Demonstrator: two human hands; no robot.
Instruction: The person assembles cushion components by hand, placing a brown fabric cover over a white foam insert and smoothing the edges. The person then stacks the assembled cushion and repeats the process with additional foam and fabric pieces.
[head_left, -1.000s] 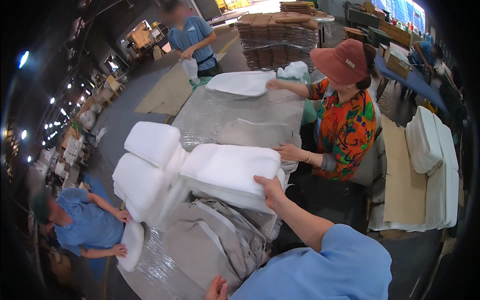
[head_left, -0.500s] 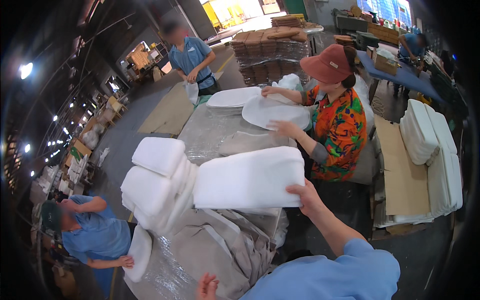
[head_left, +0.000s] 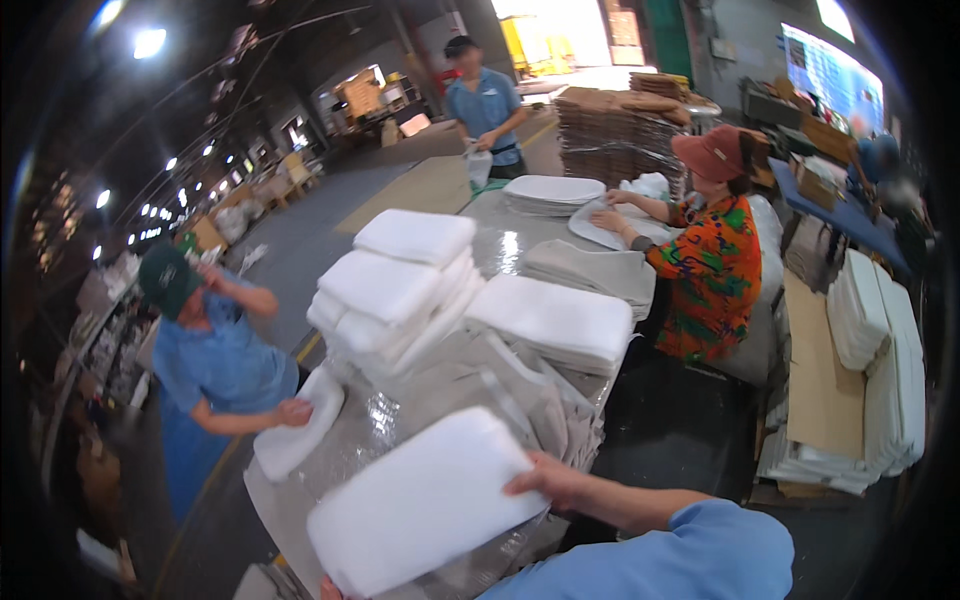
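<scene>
A white padded sheet (head_left: pixel 420 500), rectangular with rounded corners, is held tilted over the near end of the table. My right hand (head_left: pixel 540 480) pinches its right edge. At the bottom of the view, my left hand (head_left: pixel 333 589) meets the sheet's near left corner; only a few fingertips show, and the rest is out of view. Beyond the sheet lie crumpled grey-beige cloth covers (head_left: pixel 490 385). A low stack of white pads (head_left: pixel 560 315) sits past them, beside a taller pile of folded white pads (head_left: pixel 400 280).
On the left, a person in a dark cap (head_left: pixel 215 340) touches another white pad (head_left: pixel 300 425). A person in a patterned shirt (head_left: pixel 705 270) handles a pale oval piece (head_left: pixel 610 222) across the table. Another worker (head_left: pixel 485 110) stands at the far end. White pads (head_left: pixel 890 370) are piled on the right.
My right hand has brought the white sheet off the low stack, toward me and leftward. My left hand, empty before, has come to its near corner. The view has shifted.
</scene>
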